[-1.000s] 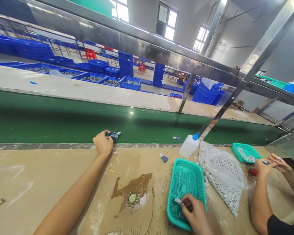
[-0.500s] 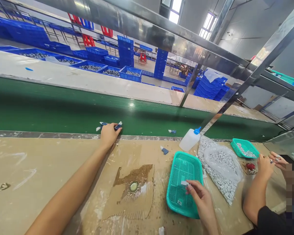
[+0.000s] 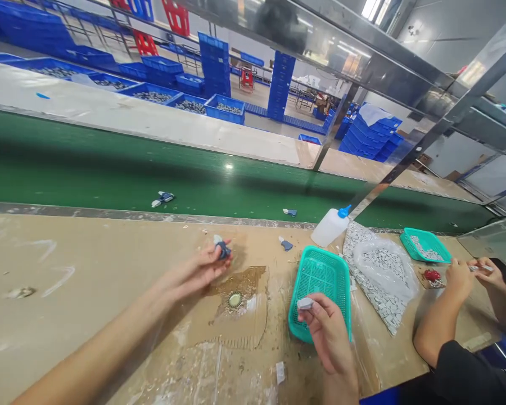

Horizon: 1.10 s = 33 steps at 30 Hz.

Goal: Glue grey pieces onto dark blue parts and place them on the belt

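Note:
My left hand [image 3: 208,264] pinches a dark blue and white piece [image 3: 222,248] above the table, just up and left of a round cap [image 3: 235,300] on a stained cardboard sheet [image 3: 248,326]. Between the thumb and fingers of my right hand [image 3: 324,326] is a small white piece [image 3: 305,304], held over the left side of a green basket [image 3: 343,281]. Another blue and white piece [image 3: 285,243] lies on the table behind the basket. More such pieces [image 3: 163,198] rest together on the green belt, with a single one [image 3: 290,212] farther right.
A white bottle [image 3: 330,228] with a blue cap stands behind the basket. To its right lies a bag of small white pieces [image 3: 382,270]. At the far right, another person's hands [image 3: 468,275] work beside a second green basket [image 3: 425,246]. A metal post [image 3: 388,180] slants behind the bottle.
My left hand has come off the belt toward the cardboard with a blue and white piece, leaving others behind. My right hand has shifted slightly left with the white piece. The view has tilted down.

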Tool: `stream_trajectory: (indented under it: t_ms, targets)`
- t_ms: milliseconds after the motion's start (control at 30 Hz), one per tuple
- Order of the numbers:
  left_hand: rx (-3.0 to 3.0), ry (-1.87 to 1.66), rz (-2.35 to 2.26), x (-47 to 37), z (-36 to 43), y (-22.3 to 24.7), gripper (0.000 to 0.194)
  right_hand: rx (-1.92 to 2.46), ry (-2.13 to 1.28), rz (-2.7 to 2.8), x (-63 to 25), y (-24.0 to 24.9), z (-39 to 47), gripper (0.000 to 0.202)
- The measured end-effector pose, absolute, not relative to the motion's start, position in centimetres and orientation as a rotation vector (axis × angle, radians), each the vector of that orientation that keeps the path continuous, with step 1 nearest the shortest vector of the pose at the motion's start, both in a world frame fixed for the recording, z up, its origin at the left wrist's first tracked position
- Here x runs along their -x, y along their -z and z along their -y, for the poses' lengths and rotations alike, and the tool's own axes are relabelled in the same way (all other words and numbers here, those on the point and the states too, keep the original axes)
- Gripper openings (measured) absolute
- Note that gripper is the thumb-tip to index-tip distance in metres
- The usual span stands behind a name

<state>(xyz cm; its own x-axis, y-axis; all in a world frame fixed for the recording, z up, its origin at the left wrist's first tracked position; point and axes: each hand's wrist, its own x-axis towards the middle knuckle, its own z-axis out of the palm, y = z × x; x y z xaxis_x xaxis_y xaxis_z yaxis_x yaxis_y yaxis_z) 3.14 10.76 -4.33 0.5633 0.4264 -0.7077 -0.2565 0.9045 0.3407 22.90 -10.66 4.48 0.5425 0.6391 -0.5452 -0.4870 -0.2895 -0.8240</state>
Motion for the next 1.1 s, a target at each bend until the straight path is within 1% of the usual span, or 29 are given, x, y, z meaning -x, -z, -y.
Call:
stream_trajectory:
  t_ms: [100,233,300,400,467,500,633,767,1000,1100]
  targets:
    - [-0.003,-0.398,-0.79,-2.0,-6.6,4.2,0.025,1.413,-1.204,0.059,-21.3,-4.3,10.3,0.033]
    - [-0.015,-0.38,-0.806,-1.1,-3.9,3.8,0.018,1.375,-1.307,0.014,-19.2,-3.6,9.9,0.036]
    - [-0.045,-0.4,-0.807,-0.7,-3.5,3.7,0.022,1.408,-1.343,0.043,-18.4,-3.2,9.7,0.041]
    - [-0.061,-0.417,-0.788,0.1,-3.3,4.0,0.035,1.519,-1.371,0.167,-17.7,-2.5,9.6,0.047]
    - [-0.074,-0.39,-0.753,0.5,-3.1,4.5,0.041,1.625,-1.337,0.308,-17.7,-1.9,9.4,0.047]
    - [-0.087,-0.378,-0.73,0.6,-3.0,4.8,0.041,1.672,-1.311,0.374,-17.7,-1.6,9.3,0.046]
    - [-0.173,-0.4,-0.683,1.0,-2.4,5.7,0.03,1.792,-1.249,0.525,-18.1,-0.4,9.0,0.046]
    - [-0.217,-0.508,-0.682,1.7,-2.6,5.6,0.029,1.912,-1.181,0.721,-18.0,0.8,8.7,0.047]
    - [-0.246,-0.489,-0.588,2.2,-3.4,4.8,0.035,2.019,-0.902,1.205,-16.9,2.6,8.0,0.027]
    - [-0.368,-0.43,-0.647,2.1,-3.0,5.1,0.029,2.004,-0.787,1.356,-16.7,3.1,7.8,0.026]
